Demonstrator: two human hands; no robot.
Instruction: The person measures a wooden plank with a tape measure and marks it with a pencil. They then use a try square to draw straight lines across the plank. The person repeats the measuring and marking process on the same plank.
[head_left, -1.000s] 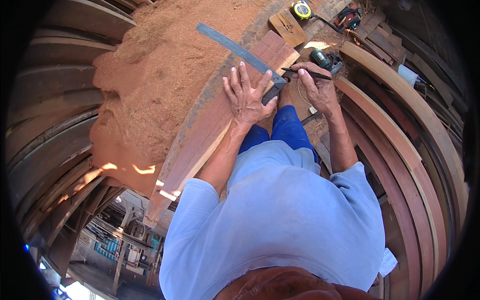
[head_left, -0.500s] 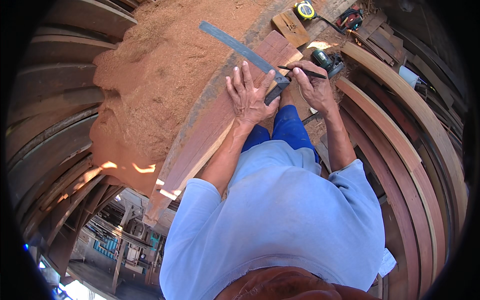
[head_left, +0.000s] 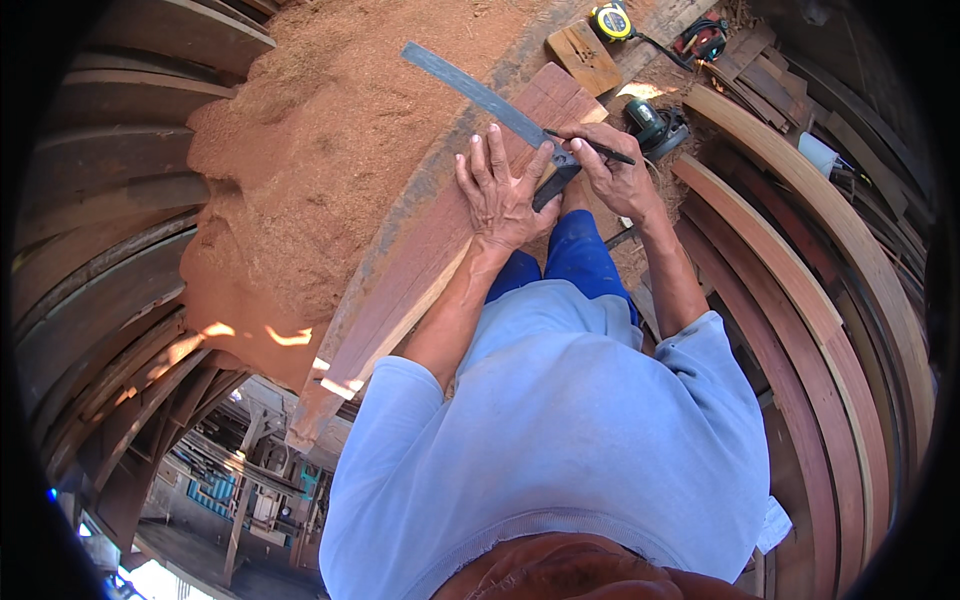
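A reddish-brown wooden board (head_left: 418,238) runs slantwise in front of me. Across its far part lies a try square, its long grey blade (head_left: 468,92) pointing to the upper left and its dark stock (head_left: 556,184) against the board's near edge. My left hand (head_left: 500,203) holds the square there, fingers spread over the wood, with index finger and thumb at the stock. Between the fingers of my right hand (head_left: 624,180) is a dark pencil (head_left: 606,151). Its point is at the blade's edge close to the stock; whether it touches the wood I cannot tell.
Sawdust (head_left: 300,150) covers the surface to the left. Beyond the board are a wooden block (head_left: 583,60), a yellow tape measure (head_left: 611,21) and a dark green power tool (head_left: 651,125). Long curved planks (head_left: 800,290) lie on the right; more boards (head_left: 110,210) line the left.
My right hand has shifted slightly left, bringing the pencil's point closer in to the blade by the stock. My left hand and the square have barely moved.
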